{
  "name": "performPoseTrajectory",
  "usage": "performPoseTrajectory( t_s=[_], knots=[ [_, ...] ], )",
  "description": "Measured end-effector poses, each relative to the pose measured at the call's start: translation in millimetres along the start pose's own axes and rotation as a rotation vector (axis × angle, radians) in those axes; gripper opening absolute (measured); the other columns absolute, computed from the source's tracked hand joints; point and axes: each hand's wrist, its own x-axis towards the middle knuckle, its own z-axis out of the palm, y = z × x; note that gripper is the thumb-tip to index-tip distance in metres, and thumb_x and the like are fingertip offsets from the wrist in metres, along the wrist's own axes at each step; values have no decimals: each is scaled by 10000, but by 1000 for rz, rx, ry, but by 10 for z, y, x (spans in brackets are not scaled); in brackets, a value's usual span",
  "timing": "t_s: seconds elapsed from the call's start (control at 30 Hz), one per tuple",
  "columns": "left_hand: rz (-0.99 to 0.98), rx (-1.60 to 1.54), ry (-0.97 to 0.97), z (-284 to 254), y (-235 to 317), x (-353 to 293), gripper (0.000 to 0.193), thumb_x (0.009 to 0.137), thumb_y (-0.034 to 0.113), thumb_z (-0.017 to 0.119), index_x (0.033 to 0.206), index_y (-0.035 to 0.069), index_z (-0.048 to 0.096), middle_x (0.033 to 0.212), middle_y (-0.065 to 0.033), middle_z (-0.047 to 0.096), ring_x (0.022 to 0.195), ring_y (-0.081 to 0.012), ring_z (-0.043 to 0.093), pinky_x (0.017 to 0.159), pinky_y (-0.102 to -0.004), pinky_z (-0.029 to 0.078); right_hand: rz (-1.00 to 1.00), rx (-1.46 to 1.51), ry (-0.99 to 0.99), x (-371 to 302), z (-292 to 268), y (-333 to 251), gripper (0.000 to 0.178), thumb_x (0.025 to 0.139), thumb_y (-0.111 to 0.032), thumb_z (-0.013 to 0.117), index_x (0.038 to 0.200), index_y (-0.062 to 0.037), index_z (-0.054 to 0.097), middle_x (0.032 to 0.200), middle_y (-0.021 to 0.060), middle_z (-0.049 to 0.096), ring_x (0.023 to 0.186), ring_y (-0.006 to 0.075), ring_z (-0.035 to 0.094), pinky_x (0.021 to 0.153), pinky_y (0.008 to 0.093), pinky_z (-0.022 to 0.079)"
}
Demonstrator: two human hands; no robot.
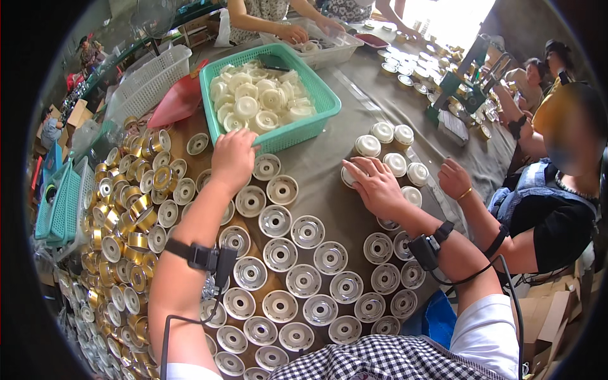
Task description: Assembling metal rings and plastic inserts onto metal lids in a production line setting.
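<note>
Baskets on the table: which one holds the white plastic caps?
The green basket just beyond the left hand; the white basket further left shows no caps.

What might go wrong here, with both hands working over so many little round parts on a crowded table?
The left hand rests at the rim of the green basket; a nudge might tip out the white caps. The right hand presses a white cap among capped pieces near a co-worker's hand; they could bump. The wrist cables might drag across the open metal cups and scatter them.
</note>
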Motion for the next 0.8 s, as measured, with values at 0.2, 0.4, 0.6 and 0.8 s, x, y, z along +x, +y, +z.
performPoseTrajectory(
  t_s=[0.2, 0.4, 0.6, 0.8],
  knots=[
    [41, -97, -54, -203, 296, -296, 195, 831, 85, 652, 1009, 6, 660, 995, -161, 658, 1004, -373, 604, 880, -484, 467, -13, 0, 8, 11, 16, 4, 567, 929, -160, 620, 1477, -136, 477, 1420, 117, 517, 1317, 327, 472, 1088, 470, 394],
    [66, -94, -83, -375, 475, -525, 140, 824, 101, 671, 948, 40, 649, 953, -118, 642, 968, -324, 605, 848, -446, 459, -59, 241, 223, 64, -80, 50, 368, 895, -118, 662, 1261, -83, 632, 1267, 135, 614, 1207, 342, 548, 1016, 469, 452],
    [-160, -259, -39, -570, 467, -137, 264, 867, 313, 739, 875, 49, 718, 954, -143, 693, 881, -336, 650, 766, -466, 521, -98, 268, 414, 740, -459, -206, 233, 859, -149, 713, 1070, -52, 684, 1085, 127, 662, 1044, 336, 617, 886, 431, 512],
    [89, 184, -266, 111, 212, 310, 273, 781, 294, 819, 963, 96, 772, 992, -127, 724, 844, -319, 688, 795, -427, 547, 290, -46, -386, 1803, -486, -630, 520, 718, -462, 837, 1028, -52, 759, 993, 133, 740, 952, 320, 710, 832, 411, 567]
  ],
)
